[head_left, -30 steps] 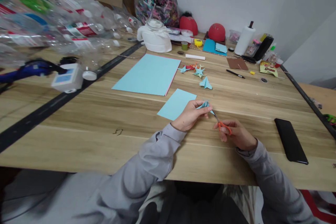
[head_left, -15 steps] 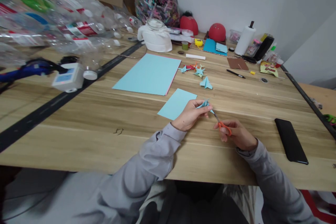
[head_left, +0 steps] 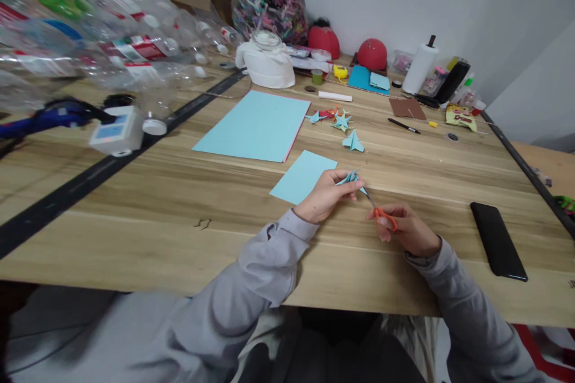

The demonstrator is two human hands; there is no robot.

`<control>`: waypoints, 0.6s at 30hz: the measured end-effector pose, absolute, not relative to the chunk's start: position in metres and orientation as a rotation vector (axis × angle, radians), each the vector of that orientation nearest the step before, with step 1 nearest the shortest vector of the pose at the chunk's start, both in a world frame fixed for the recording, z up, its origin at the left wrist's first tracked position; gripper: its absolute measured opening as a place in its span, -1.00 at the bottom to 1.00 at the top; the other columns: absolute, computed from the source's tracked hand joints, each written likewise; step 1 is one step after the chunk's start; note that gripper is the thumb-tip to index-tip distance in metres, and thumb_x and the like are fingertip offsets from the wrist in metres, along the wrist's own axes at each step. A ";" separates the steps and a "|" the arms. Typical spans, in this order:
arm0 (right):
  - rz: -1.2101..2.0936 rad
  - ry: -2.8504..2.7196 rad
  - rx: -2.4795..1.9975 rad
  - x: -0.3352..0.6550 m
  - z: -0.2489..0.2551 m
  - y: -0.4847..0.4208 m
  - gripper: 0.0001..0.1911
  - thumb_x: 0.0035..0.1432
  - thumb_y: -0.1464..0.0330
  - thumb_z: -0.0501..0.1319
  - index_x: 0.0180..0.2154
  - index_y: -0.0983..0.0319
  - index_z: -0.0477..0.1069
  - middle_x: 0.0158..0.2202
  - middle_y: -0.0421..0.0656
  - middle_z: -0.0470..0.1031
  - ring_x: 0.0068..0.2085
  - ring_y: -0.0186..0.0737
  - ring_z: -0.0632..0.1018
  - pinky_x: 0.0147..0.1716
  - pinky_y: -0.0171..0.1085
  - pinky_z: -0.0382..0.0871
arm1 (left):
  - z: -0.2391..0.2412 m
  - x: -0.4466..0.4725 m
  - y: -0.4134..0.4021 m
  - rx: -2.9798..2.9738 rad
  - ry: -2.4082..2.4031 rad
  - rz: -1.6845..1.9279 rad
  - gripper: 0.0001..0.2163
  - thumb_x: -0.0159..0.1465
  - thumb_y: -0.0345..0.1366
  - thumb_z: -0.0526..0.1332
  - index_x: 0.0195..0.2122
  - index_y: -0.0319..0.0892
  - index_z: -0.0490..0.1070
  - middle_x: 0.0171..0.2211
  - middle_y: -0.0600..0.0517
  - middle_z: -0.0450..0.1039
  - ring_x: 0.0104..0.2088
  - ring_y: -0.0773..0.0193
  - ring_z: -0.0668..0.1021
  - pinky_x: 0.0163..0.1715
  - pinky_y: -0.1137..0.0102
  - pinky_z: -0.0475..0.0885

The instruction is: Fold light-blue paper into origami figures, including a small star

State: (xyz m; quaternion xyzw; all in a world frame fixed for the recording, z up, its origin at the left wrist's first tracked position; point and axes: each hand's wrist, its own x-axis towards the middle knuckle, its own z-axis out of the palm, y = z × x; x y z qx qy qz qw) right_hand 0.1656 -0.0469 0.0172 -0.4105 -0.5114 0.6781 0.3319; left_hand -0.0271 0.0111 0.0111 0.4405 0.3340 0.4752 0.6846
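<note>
Little has moved: left hand (head_left: 329, 192) pinches folded pale-blue paper (head_left: 347, 179); right hand (head_left: 409, 230) grips orange-handled metal scissors (head_left: 378, 211), cut seemingly unfinished.

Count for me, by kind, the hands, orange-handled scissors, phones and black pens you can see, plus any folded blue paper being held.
Hands: 2 (left hand, right hand)
Orange-handled scissors: 1
Folded blue paper in the left hand: 1
Black phone: 1
Black pen: 1
Total: 6
</note>
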 end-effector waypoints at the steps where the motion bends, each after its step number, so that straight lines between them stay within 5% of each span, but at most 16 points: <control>1: 1.774 -1.334 -1.073 0.166 0.017 -0.047 -0.61 -0.04 0.09 0.41 -0.33 0.29 0.59 -0.69 -0.30 0.34 -0.62 -0.43 0.28 -0.52 -0.31 0.11 | 0.011 -0.027 0.011 0.989 0.749 1.064 -0.65 -0.15 -0.13 0.54 -0.50 -0.26 0.50 -0.55 0.13 0.41 -0.56 0.46 0.40 -0.50 0.47 0.33; 18: 1.802 -1.289 -1.097 0.166 0.017 -0.047 -0.62 -0.07 0.12 0.43 -0.34 0.30 0.60 -0.71 -0.31 0.32 -0.64 -0.45 0.27 -0.56 -0.34 0.11 | 0.010 -0.027 0.012 0.991 0.750 1.064 -0.65 -0.15 -0.13 0.54 -0.50 -0.26 0.50 -0.54 0.11 0.41 -0.55 0.45 0.39 -0.49 0.46 0.35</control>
